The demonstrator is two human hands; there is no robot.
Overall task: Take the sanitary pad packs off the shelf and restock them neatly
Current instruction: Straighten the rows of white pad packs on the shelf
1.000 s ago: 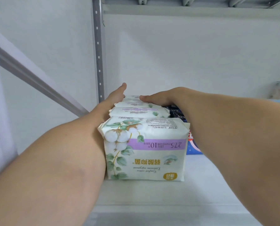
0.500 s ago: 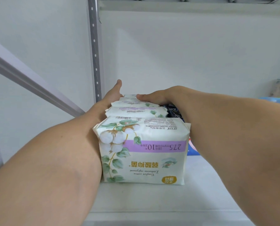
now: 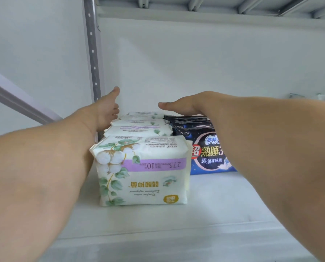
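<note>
Your white sanitary pad packs (image 3: 141, 171) stand in a row on the white shelf (image 3: 205, 208), running front to back, cotton flowers and a purple band on the front one, its print upside down. Just to their right, touching them, sits a second row of dark blue packs (image 3: 205, 152) with a night-sky design.

Your left hand (image 3: 107, 108) reaches along the left side of the white row near the back, fingers straight and relaxed, thumb raised; it holds nothing, and whether it touches the packs cannot be told. Your right hand (image 3: 184, 107) hovers flat, palm down, over the rear of the dark blue row, fingers extended toward the white packs, gripping nothing.

Behind your left hand rises a grey perforated upright (image 3: 91, 53) of the rack, with a white wall (image 3: 195, 63) at the back
</note>
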